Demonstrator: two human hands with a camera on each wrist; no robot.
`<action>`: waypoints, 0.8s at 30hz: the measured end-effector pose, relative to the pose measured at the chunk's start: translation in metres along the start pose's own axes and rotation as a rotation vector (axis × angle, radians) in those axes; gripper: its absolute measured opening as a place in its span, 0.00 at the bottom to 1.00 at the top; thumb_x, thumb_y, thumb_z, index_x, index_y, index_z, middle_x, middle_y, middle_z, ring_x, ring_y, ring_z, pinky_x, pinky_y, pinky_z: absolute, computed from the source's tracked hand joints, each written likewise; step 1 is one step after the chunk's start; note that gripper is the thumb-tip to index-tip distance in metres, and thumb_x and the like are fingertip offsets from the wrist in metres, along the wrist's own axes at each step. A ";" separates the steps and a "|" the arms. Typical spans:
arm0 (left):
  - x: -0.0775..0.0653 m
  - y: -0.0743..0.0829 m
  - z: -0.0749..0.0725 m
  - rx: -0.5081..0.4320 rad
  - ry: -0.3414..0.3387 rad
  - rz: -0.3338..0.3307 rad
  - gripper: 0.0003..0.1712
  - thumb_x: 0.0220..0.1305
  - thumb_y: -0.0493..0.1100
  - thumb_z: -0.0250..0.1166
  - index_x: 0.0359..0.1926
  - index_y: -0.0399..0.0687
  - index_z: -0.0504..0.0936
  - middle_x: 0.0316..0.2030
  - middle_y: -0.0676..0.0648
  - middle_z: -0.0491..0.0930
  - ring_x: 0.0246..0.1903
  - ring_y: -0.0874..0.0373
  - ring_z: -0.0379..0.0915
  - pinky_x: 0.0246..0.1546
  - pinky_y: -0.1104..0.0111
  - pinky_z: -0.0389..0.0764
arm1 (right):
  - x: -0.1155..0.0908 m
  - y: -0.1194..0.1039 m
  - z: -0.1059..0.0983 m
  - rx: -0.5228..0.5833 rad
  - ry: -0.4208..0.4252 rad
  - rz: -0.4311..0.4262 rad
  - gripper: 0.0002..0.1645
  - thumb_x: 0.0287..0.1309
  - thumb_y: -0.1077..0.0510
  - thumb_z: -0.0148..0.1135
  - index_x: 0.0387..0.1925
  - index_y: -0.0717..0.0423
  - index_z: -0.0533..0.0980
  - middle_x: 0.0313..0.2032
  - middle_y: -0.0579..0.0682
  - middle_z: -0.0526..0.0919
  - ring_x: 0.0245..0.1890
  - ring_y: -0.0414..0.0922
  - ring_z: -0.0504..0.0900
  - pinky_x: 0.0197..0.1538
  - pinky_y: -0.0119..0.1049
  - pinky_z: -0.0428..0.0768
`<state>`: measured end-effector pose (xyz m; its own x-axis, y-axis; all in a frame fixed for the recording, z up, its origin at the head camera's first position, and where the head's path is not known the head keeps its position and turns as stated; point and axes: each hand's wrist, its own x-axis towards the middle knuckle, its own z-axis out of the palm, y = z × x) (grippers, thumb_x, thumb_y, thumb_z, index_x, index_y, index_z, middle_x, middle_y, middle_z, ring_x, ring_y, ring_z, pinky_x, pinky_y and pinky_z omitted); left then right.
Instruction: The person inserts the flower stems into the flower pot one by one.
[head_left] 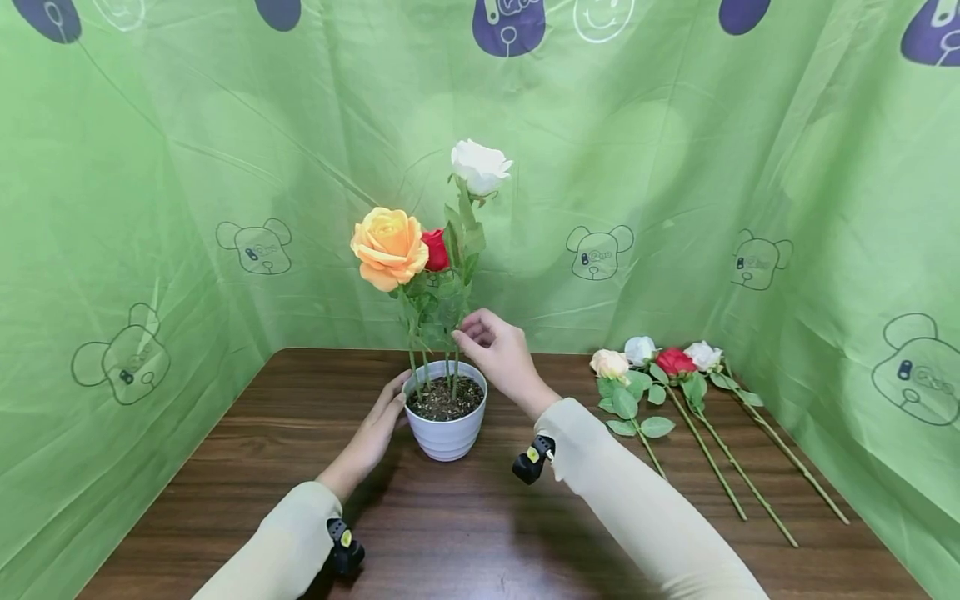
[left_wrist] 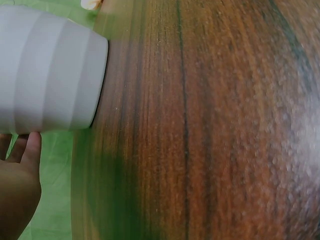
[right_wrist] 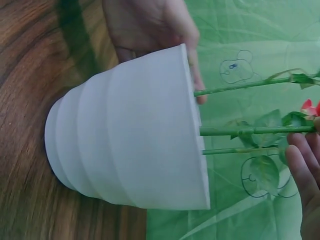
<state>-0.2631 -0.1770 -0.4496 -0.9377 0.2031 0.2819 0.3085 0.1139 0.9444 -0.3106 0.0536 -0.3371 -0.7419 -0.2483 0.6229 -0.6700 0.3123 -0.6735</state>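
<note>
Take the pale ribbed pot as the hub of the dial in the head view, with twelve o'clock straight up; it stands upright on the brown wooden bench. Stems rise from its dark soil towards an orange rose at eleven o'clock, a white rose just past twelve (the tallest of them) and a red rose partly hidden between.

The left hand lies against the pot at nine o'clock, its fingers extended along the wall rather than closed round it. The right hand, between one and two o'clock and higher than the rim, has its fingers curled, thumb and forefinger pinching the white rose's stem.

Between two and three o'clock lie a cream rose, two loose white roses and a loose red rose, stems slanting towards five. Green cloth hangs behind.
</note>
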 end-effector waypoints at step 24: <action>0.000 0.001 0.000 -0.003 -0.010 0.031 0.29 0.83 0.45 0.38 0.78 0.41 0.50 0.74 0.32 0.52 0.72 0.38 0.49 0.67 0.41 0.61 | 0.003 0.009 0.030 -0.033 -0.024 -0.022 0.07 0.66 0.53 0.67 0.40 0.51 0.81 0.32 0.42 0.84 0.31 0.36 0.82 0.38 0.32 0.82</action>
<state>-0.2627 -0.1764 -0.4486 -0.9262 0.2164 0.3089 0.3365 0.1044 0.9359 -0.3196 0.0280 -0.3531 -0.7276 -0.2776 0.6273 -0.6853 0.3368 -0.6457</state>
